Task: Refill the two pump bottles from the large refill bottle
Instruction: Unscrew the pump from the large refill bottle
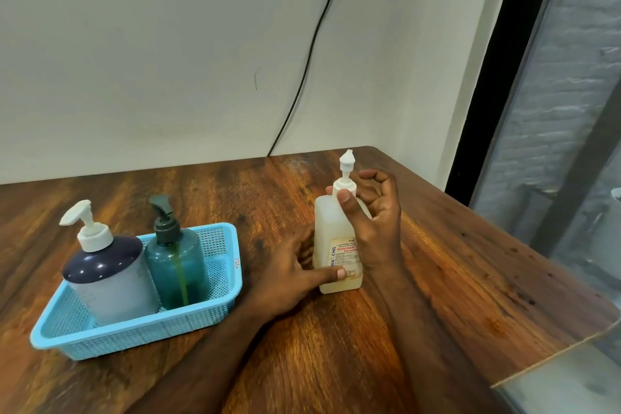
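A translucent white bottle (331, 228) with a red-lettered label and a white pump top stands upright on the wooden table (453, 262). My left hand (285, 276) grips its lower body, thumb across the label's bottom. My right hand (373, 212) pinches the white pump collar at the neck with thumb and fingers. In the blue basket (144, 333) at the left stand a large bottle (107, 269) with a dark blue shoulder and white pump, and a teal pump bottle (176, 265) with a grey pump.
The basket sits near the table's front left. A black cable (312, 54) runs down the white wall behind the table. A dark-framed window (554, 131) borders the table's right edge.
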A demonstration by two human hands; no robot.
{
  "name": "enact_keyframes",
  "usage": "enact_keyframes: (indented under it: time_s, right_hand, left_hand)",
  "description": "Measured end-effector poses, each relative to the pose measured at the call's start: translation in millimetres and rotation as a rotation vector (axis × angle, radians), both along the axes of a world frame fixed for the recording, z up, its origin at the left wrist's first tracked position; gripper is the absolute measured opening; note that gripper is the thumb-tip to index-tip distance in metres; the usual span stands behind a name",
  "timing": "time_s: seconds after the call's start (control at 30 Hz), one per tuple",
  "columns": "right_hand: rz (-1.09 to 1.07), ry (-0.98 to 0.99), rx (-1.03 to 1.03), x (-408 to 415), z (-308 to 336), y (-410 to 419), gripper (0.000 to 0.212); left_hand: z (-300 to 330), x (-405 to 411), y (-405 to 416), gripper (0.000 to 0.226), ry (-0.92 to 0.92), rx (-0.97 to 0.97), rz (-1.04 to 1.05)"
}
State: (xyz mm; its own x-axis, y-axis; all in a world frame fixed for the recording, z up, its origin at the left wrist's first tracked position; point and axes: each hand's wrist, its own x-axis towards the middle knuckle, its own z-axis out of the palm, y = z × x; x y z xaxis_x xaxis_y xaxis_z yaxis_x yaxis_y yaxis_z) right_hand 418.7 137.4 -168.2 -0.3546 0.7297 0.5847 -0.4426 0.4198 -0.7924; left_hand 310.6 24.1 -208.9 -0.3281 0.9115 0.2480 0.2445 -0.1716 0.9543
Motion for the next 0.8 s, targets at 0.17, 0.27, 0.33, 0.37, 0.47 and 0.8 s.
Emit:
enact_keyframes:
  time_s: [0.17,0.27,0.33,0.37,0.47,0.8]
  right_hand:
    - [0.033,0.024,-0.023,1.6,0.5,1.6,0.033]
    - [0.041,0.070,-0.058,2.0,1.0,1.9,0.024]
    - [0.031,0.053,-0.031,1.5,1.0,0.9,0.028]
    - [0.009,0.036,-0.009,1.0,1.0,0.2,0.033]
    - [-0.052,0.004,0.031,-0.6,0.9,-3.1,0.039]
    - [-0.016,0.006,0.027,2.7,1.7,-7.8,0.028]
  left_hand:
    - [-0.1,0.2,-0.2,0.067,0.007,0.012,-0.007]
    - [-0.5,-0.6,-0.7,0.069,0.016,0.013,-0.010]
    - [-1.1,-0.8,-0.9,0.070,0.015,0.013,-0.008]
    - [-1.3,-0.7,-0.8,0.069,0.013,0.010,-0.006]
    - [-0.7,-0.7,-0.6,0.068,0.011,0.005,-0.005]
    - [0.2,0.0,-0.5,0.076,-0.012,0.017,-0.030]
